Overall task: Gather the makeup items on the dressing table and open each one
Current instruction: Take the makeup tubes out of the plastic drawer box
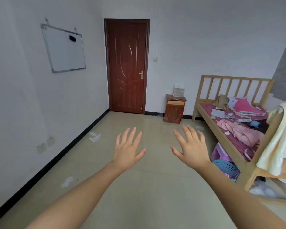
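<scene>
**A:** Which step is this?

**B:** The very start, I'd say. The left hand (127,149) and the right hand (191,149) are both held out over the floor (139,187). Their backs are up and the fingers are straight and spread wide, holding nothing and touching nothing.

**A:** And the makeup items?

**B:** None in view, and no dressing table either. Ahead there's a closed door (127,66), with a whiteboard (64,48) on the left wall. On the right is a bed (211,123) strewn with clothes and cables.

**A:** Anything that could hold makeup?

**B:** Just right of the door stands a small cabinet (174,109) with a little drawer box (178,90) on top. Its contents are too small to make out, and I wouldn't call that a dressing table.

**A:** So what does the next move call for?

**B:** Finding the table first, I think: turning or walking until it shows. Then the items need bringing together before any cap or lid is tackled. Nothing is gathered or opened yet.
</scene>
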Demonstrator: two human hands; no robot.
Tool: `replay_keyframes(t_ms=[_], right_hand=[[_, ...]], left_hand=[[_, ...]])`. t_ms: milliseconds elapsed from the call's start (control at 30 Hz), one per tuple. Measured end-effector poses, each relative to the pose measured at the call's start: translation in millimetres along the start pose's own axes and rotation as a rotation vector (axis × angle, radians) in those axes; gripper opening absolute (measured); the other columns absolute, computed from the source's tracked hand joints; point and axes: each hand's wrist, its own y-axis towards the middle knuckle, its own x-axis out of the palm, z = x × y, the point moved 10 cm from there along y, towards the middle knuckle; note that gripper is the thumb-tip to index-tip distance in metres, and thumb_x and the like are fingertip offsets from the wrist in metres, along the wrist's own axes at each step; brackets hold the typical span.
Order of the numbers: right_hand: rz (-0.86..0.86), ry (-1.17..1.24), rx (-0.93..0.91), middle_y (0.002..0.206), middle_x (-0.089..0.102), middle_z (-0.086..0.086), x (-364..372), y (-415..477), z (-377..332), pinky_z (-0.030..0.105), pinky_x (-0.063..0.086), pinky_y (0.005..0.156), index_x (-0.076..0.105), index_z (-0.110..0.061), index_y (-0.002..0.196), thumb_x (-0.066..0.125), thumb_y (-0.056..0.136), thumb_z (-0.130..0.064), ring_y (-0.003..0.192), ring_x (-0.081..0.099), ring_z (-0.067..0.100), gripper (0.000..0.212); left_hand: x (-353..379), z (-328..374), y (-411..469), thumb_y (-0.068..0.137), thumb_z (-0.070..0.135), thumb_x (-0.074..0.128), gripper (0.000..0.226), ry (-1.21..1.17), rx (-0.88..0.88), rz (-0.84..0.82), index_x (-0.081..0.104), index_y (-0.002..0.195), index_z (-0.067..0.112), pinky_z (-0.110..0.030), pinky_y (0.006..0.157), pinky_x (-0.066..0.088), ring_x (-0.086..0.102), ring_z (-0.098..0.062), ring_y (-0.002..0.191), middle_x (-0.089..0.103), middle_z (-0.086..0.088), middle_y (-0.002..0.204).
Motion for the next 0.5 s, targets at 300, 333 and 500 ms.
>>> replay_keyframes(t_ms=[300, 333, 500], right_hand=[[0.000, -0.082, 0.079, 0.110, 0.068, 0.014, 43.4, 48.7, -38.5, 0.054, 0.048, 0.086, 0.068, -0.019, 0.106, 0.034, 0.076, -0.052, 0.104, 0.065, 0.032, 0.056], [-0.019, -0.096, 0.072, 0.110, 0.068, 0.014, 50.7, 52.3, -41.4, 0.054, 0.048, 0.087, 0.067, -0.020, 0.106, 0.033, 0.076, -0.052, 0.104, 0.065, 0.031, 0.056], [-0.041, -0.094, 0.066, 0.108, 0.068, 0.016, 80.9, 79.6, -35.3, 0.052, 0.050, 0.086, 0.067, -0.017, 0.106, 0.035, 0.076, -0.051, 0.102, 0.065, 0.032, 0.055]], left_hand=[[43.4, -67.6, 37.4, 0.078, 0.049, 0.035, 0.057, -0.066, 0.015, 0.039, 0.063, 0.113, 0.014, -0.046, 0.080, 0.052, 0.063, -0.031, 0.106, 0.066, -0.008, 0.117], [52.7, -70.3, 40.4, 0.078, 0.050, 0.035, 0.057, -0.066, 0.017, 0.007, 0.064, 0.112, 0.014, -0.045, 0.080, 0.053, 0.063, -0.031, 0.105, 0.066, -0.008, 0.117], [94.3, -79.3, 73.0, 0.077, 0.050, 0.034, 0.058, -0.116, 0.007, -0.094, 0.064, 0.112, 0.014, -0.046, 0.081, 0.052, 0.063, -0.031, 0.106, 0.066, -0.009, 0.117]])
